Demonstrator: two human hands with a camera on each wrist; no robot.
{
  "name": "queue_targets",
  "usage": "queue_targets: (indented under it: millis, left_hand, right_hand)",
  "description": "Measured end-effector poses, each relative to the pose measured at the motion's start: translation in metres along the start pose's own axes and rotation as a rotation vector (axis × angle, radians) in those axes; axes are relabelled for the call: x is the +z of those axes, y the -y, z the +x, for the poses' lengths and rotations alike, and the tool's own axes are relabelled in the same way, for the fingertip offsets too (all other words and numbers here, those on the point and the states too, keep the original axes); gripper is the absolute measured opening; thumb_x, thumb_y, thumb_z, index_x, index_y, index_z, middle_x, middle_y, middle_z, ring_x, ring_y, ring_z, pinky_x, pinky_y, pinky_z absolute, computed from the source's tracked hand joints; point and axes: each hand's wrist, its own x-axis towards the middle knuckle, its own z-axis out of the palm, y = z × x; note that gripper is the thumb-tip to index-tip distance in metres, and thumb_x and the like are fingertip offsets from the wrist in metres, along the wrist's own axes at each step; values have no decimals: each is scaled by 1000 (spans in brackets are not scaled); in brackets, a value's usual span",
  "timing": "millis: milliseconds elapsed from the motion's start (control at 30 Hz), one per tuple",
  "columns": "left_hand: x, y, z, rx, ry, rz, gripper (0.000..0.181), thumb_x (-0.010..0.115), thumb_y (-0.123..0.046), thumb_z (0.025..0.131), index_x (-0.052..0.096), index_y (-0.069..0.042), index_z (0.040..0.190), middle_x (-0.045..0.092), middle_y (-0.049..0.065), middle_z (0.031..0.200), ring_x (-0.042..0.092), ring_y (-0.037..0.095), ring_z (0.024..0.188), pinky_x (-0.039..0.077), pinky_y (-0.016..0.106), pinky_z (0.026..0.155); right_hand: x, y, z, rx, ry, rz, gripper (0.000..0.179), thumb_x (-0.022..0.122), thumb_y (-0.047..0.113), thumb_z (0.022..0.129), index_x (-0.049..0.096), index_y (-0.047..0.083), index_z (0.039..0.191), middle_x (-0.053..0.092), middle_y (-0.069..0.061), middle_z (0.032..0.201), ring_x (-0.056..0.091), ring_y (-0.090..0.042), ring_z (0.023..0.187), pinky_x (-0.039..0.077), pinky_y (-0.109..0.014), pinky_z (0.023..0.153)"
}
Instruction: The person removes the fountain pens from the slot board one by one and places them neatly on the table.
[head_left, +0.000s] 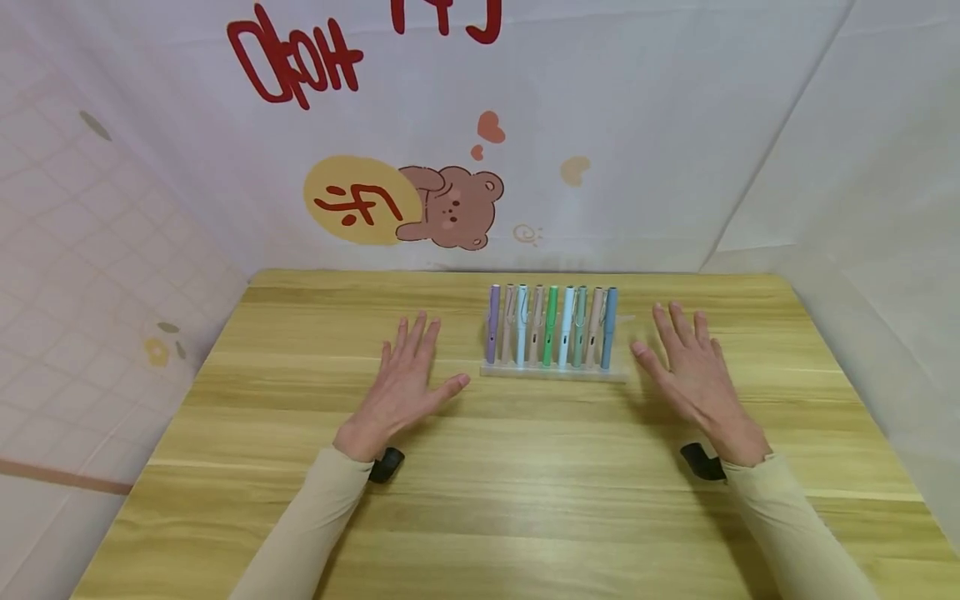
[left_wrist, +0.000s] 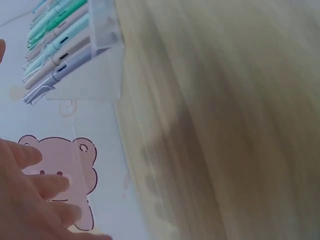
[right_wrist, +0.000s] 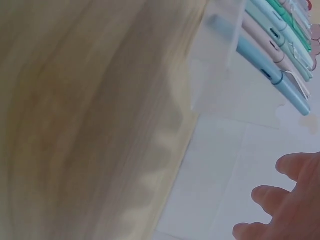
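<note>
Several capped pens stand in a row in a clear pen stand (head_left: 553,375) near the back of the table. A purple pen (head_left: 492,325) is at the left end, a green pen (head_left: 551,327) in the middle and a dark blue pen (head_left: 610,329) at the right end. My left hand (head_left: 401,382) hovers left of the stand, fingers spread and holding nothing. On the other side, my right hand (head_left: 693,375) is also spread with nothing in it. Both hands are apart from the stand. The right wrist view shows the dark blue pen (right_wrist: 272,75) close up.
The wood-grain table (head_left: 525,517) extends in front of the stand and to both sides. A white wall cloth (head_left: 637,100) with a printed bear (head_left: 457,208) hangs directly behind the table's back edge. More pale cloth (head_left: 97,275) hangs on the left.
</note>
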Motion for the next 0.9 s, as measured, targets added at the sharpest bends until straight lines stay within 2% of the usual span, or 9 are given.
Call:
queue_targets:
  millis: [167, 267, 433, 600, 733, 900]
  left_hand:
    - [-1, -7, 3, 15, 42, -172, 96, 57, -62, 98, 15, -10, 166, 12, 14, 172, 3, 36, 158, 12, 60, 122]
    - [0, -10, 6, 13, 63, -267, 90, 60, -56, 100, 18, -11, 166, 21, 13, 170, 15, 36, 157, 18, 56, 123]
    - [4, -10, 13, 36, 72, -372, 75, 60, -41, 105, 27, -8, 163, 39, 17, 162, 35, 35, 150, 28, 53, 120]
    - [9, -8, 21, 46, 90, -484, 61, 60, -28, 106, 39, 0, 157, 51, 19, 153, 46, 37, 142, 38, 52, 114]
    - [13, -12, 27, 16, 105, -548, 51, 59, -21, 107, 47, 2, 151, 57, 19, 146, 54, 36, 134, 44, 49, 110]
    - [18, -14, 30, -21, 97, -545, 41, 62, -18, 105, 58, 2, 141, 66, 17, 134, 63, 32, 122, 49, 45, 105]
  right_hand:
    - [2, 4, 0, -25, 3, 128, 73, 37, 47, 111, 10, 8, 166, 1, -17, 172, -9, -50, 153, 2, -75, 115]
    - [4, 6, 0, -24, 18, 217, 72, 38, 45, 111, 11, 8, 166, 5, -19, 172, -2, -50, 154, 5, -72, 117]
    - [4, 9, 0, 44, 65, 326, 72, 39, 48, 110, 14, 10, 167, 15, -22, 170, 15, -50, 153, 17, -69, 117]
    - [5, 12, 1, 92, 78, 416, 69, 41, 47, 111, 23, 7, 165, 27, -21, 167, 27, -47, 150, 28, -64, 116]
    - [7, 13, 4, 110, 70, 475, 67, 44, 45, 111, 31, 2, 161, 39, -22, 161, 35, -45, 147, 31, -63, 114]
    - [13, 13, 10, 115, 46, 509, 63, 51, 42, 109, 44, -3, 152, 52, -24, 149, 49, -41, 137, 38, -57, 111]
